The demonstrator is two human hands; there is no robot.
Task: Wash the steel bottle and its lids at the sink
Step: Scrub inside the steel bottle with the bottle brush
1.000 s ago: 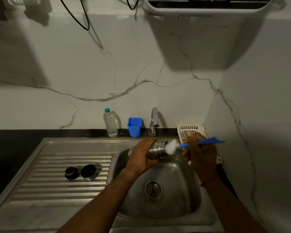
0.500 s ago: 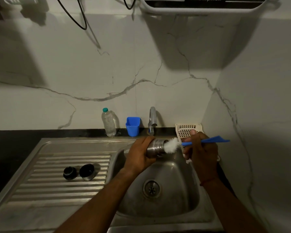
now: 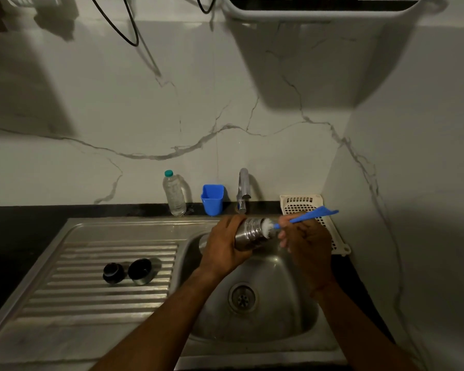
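left hand (image 3: 225, 243) is wrapped tight around the steel bottle (image 3: 249, 234), holding it sideways over the sink basin (image 3: 279, 303) with the mouth pointing right. right hand (image 3: 304, 241) has its fingers closed on the blue handle of a bottle brush (image 3: 303, 218), white bristles sitting right at the bottle's mouth. the two lids (image 3: 127, 271) are parked side by side on the ribbed drainboard (image 3: 91, 298), well apart from the hands. tap (image 3: 243, 190) is just behind the bottle, with a blue cup (image 3: 212, 199) and a clear plastic bottle (image 3: 174, 194) left of it
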